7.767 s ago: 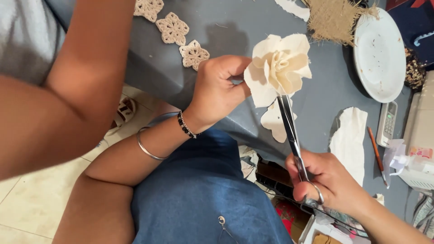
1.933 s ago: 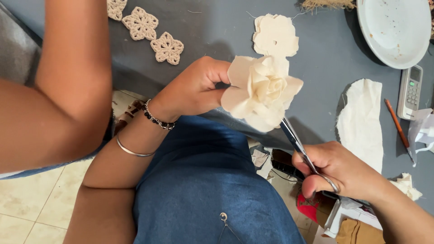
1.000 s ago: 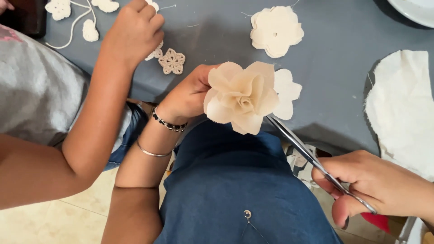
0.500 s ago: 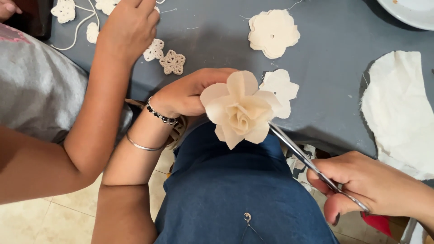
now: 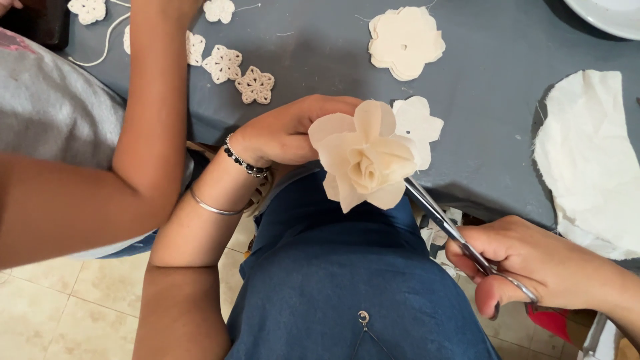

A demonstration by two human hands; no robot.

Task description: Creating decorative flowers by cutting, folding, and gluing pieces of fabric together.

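Note:
My left hand (image 5: 290, 130) grips a cream fabric flower (image 5: 363, 160) from behind, holding it over my lap at the table's near edge. My right hand (image 5: 527, 263) is closed on the handles of steel scissors (image 5: 447, 223); their blades run up and left under the flower's lower right petals. A flat cream petal cut-out (image 5: 420, 123) lies on the grey table right behind the flower.
Another person's arm (image 5: 150, 113) reaches across the left side over small crocheted flowers (image 5: 237, 73). A stack of cream petal cut-outs (image 5: 405, 41) lies farther back. A cream cloth piece (image 5: 590, 160) lies at right, a white plate (image 5: 610, 13) in the top right corner.
The flower has dropped lower and turned a little to face me. The scissors stay tucked under it. The other person's arm has reached farther up the table.

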